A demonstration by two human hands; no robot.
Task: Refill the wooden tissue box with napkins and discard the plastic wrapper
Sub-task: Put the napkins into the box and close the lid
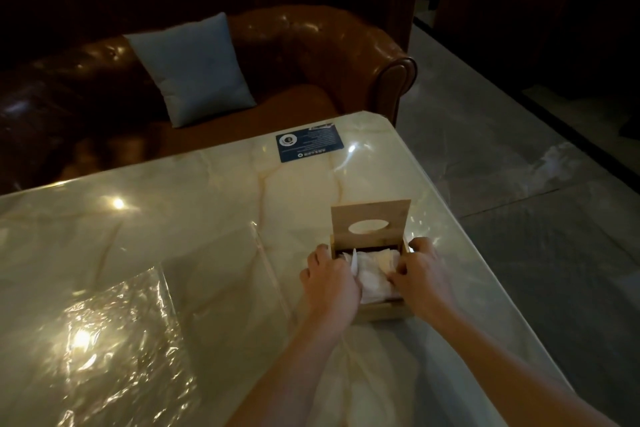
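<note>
Head view shows us at the right near part of a glossy marble table (173, 218), with the wooden tissue box (382, 310) set close to its right edge. Its lid (370, 220), cut with an oval slot, stands tipped up at the far side. Our left hand (329, 284) and right hand (420, 279) flank the box, fingers curled down onto the white napkins (372, 274) that sit in the open cavity; both seem to be pressing and tucking the stack rather than pinching a single sheet, though the dim light leaves the exact finger contact unclear.

A clear plastic wrapper (114, 340) lies crumpled on the near left of the table, well apart from the box. A blue card (309, 143) rests at the far edge, and a brown leather sofa (311, 55) with a grey cushion (192, 69) stands beyond.

We judge the filling step nearly finished. Next we would need to settle the stack flat, draw one sheet toward the slot, lower the lid, then gather the wrapper for disposal.
</note>
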